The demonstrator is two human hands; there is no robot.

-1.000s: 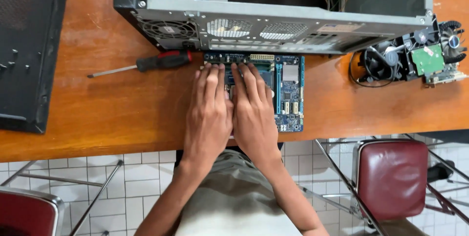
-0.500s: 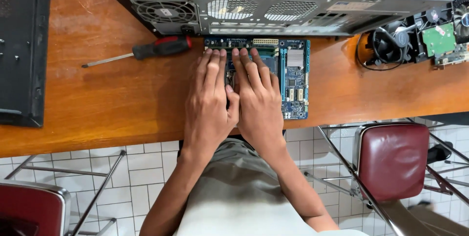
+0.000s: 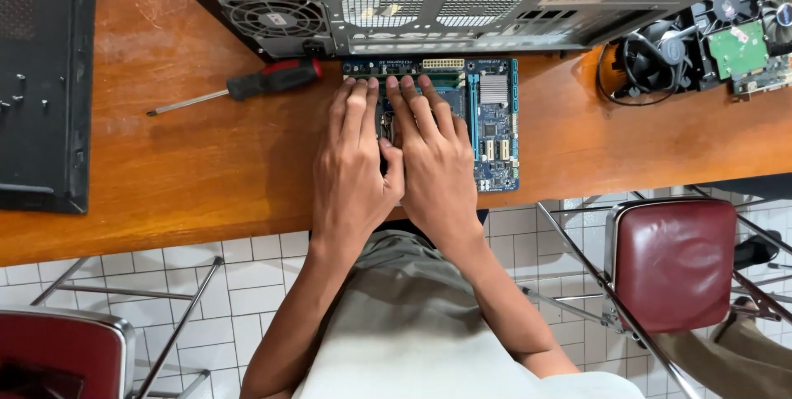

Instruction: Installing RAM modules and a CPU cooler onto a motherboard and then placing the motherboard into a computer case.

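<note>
A blue motherboard [image 3: 495,127] lies flat on the wooden table [image 3: 181,160], just in front of a grey computer case [image 3: 462,3]. My left hand [image 3: 353,164] and my right hand [image 3: 433,160] rest side by side on the board's left part, palms down, fingers stretched toward its far edge. The fingertips press on green memory sticks [image 3: 445,79] near the case. Both hands cover much of the board, so what lies under the palms is hidden. Neither hand grips anything that I can see.
A red-and-black screwdriver [image 3: 247,87] lies left of the board. A black side panel [image 3: 41,77] covers the table's left end. A cooler fan [image 3: 656,56] and a drive with a green circuit board [image 3: 738,48] sit at the right. Red stools [image 3: 672,263] stand below.
The view has shifted, so the case and board sit slightly higher and to the right. Both hands stay pressed on the motherboard in the same place.
</note>
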